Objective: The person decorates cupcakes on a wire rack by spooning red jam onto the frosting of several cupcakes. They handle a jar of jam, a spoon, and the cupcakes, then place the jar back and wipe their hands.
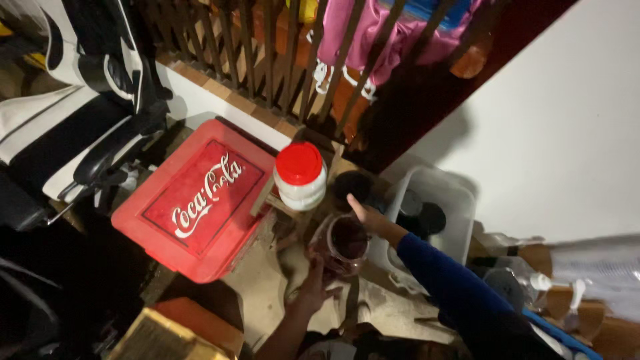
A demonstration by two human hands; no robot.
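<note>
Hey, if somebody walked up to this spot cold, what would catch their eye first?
Probably the big red plastic cooler lid at centre left, then the white plastic jar with a red screw cap just right of it. Below the jar, both hands meet at a clear glass pitcher of dark liquid: left hand beneath, right hand at its rim.

left hand (pixel 313 283) reaches up, right hand (pixel 369 217) extended, blue-sleeved.

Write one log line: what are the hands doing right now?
left hand: under clear jug | right hand: at jug rim | near: red-lidded jar, red cooler
</note>
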